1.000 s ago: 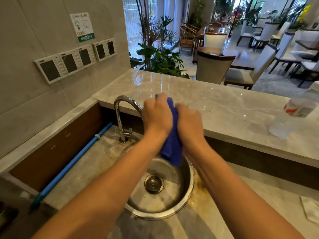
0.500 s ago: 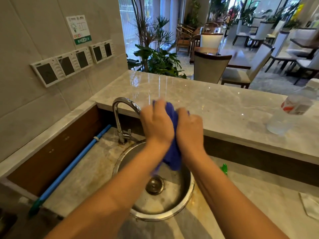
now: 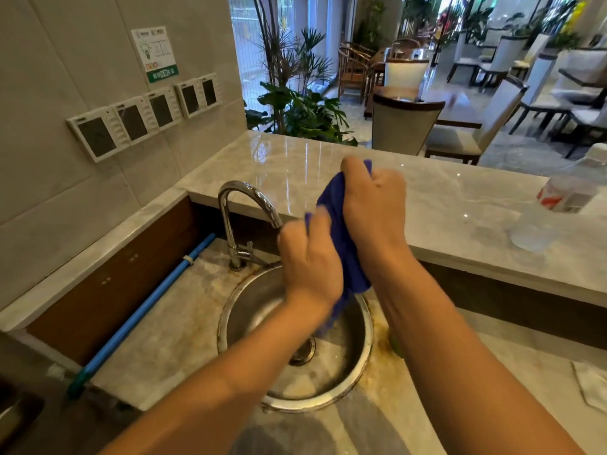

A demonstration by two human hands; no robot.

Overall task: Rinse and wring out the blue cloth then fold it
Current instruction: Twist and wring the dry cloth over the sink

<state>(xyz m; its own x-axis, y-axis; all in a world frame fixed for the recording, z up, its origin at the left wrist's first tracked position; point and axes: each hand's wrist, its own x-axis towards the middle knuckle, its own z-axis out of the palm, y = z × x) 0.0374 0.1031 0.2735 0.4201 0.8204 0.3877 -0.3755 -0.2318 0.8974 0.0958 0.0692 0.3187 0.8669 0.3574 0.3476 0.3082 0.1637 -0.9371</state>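
Hands: our left hand (image 3: pixel 308 257) and right hand (image 3: pixel 371 208) both clench the twisted blue cloth (image 3: pixel 345 247).
Risk: drifting toward three o'clock, we could drip beyond the sink (image 3: pixel 365 353).

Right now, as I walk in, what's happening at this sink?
A person is wringing the blue cloth over the round metal sink, beside the faucet. The right hand grips its upper part, the left hand grips lower down, and the cloth's tail hangs toward the drain. It is bunched up, not yet folded.
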